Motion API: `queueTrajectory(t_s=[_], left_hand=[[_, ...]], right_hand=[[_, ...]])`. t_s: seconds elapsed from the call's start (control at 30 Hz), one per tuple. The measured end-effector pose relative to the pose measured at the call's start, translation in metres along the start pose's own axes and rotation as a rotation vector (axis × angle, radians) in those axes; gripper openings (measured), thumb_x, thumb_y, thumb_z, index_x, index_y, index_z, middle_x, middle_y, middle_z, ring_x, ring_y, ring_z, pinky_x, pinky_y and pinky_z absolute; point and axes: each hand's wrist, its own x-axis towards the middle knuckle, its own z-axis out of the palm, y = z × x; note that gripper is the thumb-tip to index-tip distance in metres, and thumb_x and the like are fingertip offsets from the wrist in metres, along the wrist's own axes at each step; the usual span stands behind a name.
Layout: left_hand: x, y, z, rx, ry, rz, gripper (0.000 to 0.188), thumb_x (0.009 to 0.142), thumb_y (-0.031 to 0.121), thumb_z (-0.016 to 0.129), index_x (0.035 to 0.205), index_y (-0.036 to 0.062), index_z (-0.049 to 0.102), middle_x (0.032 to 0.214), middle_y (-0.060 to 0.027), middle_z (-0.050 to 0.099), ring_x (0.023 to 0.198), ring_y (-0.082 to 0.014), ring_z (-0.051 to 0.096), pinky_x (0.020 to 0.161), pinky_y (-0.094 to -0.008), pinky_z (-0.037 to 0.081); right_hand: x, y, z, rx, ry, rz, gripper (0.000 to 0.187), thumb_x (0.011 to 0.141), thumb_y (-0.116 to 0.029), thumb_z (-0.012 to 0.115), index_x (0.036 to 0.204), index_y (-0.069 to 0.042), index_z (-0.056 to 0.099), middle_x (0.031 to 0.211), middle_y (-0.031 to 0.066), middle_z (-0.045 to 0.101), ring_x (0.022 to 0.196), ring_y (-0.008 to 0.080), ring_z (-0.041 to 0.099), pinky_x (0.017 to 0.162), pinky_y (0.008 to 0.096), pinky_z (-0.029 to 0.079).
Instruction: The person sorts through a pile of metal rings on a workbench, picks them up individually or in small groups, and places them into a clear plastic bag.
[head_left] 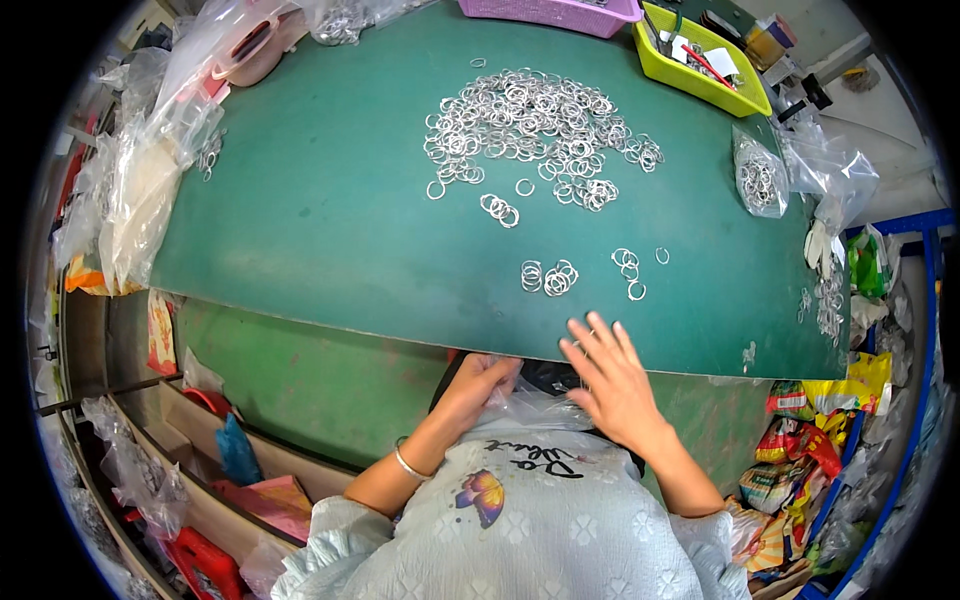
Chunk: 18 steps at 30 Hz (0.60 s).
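My left hand (483,386) is closed on the top of a clear plastic bag (535,408) held in my lap, just below the table's front edge. Fingers stretched and spread, my right hand (613,385) reaches over that edge, palm toward the table. A few silvery rings seem to show beneath its fingers, partly hidden. Two small clusters of metal rings (557,278) lie just beyond it on the green table (330,220). A few loose rings (627,263) are to their right. Farther back spreads a large pile of silvery rings (540,112).
A yellow-green basket (690,82) with tools and a purple basket (560,14) stand at the back. At right lies a clear bag of rings (760,178). Plastic bags (145,200) crowd the left edge. Colourful packages (800,440) are stacked below right.
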Motion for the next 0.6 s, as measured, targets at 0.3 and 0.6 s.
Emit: queueTrajectory(t_s=[0.3, 0.6], left_hand=[[0.003, -0.005, -0.002, -0.046, -0.027, 0.002, 0.025, 0.097, 0.019, 0.054, 0.074, 0.0092, 0.051, 0.065, 0.0038, 0.043, 0.056, -0.007, 0.037, 0.05, -0.0232, 0.029], [0.002, -0.001, -0.002, 0.004, -0.021, -0.022, 0.026, 0.096, 0.02, 0.056, 0.073, 0.009, 0.05, 0.064, 0.0034, 0.043, 0.053, -0.007, 0.037, 0.047, -0.0229, 0.027]], right_hand=[[-0.024, 0.009, 0.01, -0.004, 0.201, -0.023, 0.052, 0.082, -0.019, 0.068, 0.127, 0.0, 0.051, 0.142, 0.015, 0.043, 0.136, 0.0348, 0.035, 0.111, 0.0515, 0.025], [0.0, 0.011, -0.003, -0.111, 0.221, 0.271, 0.052, 0.086, -0.019, 0.062, 0.131, 0.001, 0.047, 0.142, 0.0158, 0.041, 0.137, 0.035, 0.031, 0.11, 0.0565, 0.02]])
